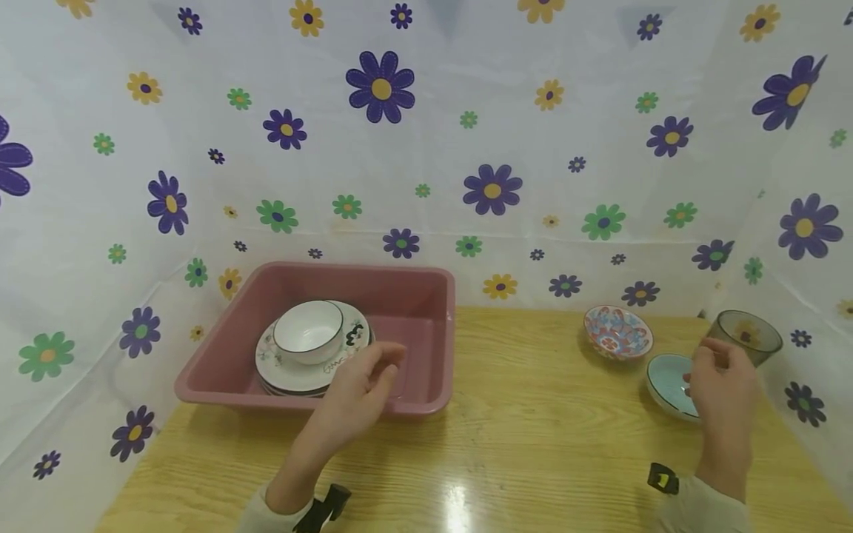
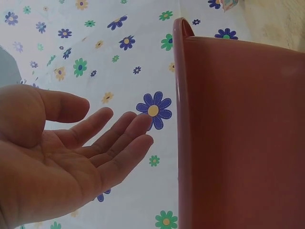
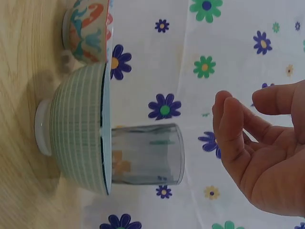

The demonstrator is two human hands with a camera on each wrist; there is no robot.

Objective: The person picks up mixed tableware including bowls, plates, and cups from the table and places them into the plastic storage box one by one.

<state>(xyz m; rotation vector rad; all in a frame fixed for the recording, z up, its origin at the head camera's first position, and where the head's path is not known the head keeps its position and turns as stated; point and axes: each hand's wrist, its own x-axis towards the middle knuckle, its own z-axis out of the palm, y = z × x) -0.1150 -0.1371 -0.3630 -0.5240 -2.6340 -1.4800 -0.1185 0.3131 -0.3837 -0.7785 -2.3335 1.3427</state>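
Note:
My left hand (image 1: 356, 392) hovers over the near rim of the pink basin (image 1: 448, 340), its fingers loosely bent around nothing. In the basin a white bowl (image 1: 308, 329) sits on a stack of white plates (image 1: 280, 374) with floral and dark printed designs. On the right, my right hand (image 1: 723, 385) is raised above a pale blue bowl (image 1: 666, 381) and hides part of it. Its fingers curve loosely with a gap to the thumb, as the right wrist view shows. Green stripes run round that bowl's outer wall (image 3: 78, 129).
Behind the right hand stands a clear greyish glass (image 1: 749, 333). A red and blue patterned bowl (image 1: 616, 333) is left of it on the wooden table (image 1: 520, 414). A white flowered sheet (image 1: 440, 141) hangs round the back and sides.

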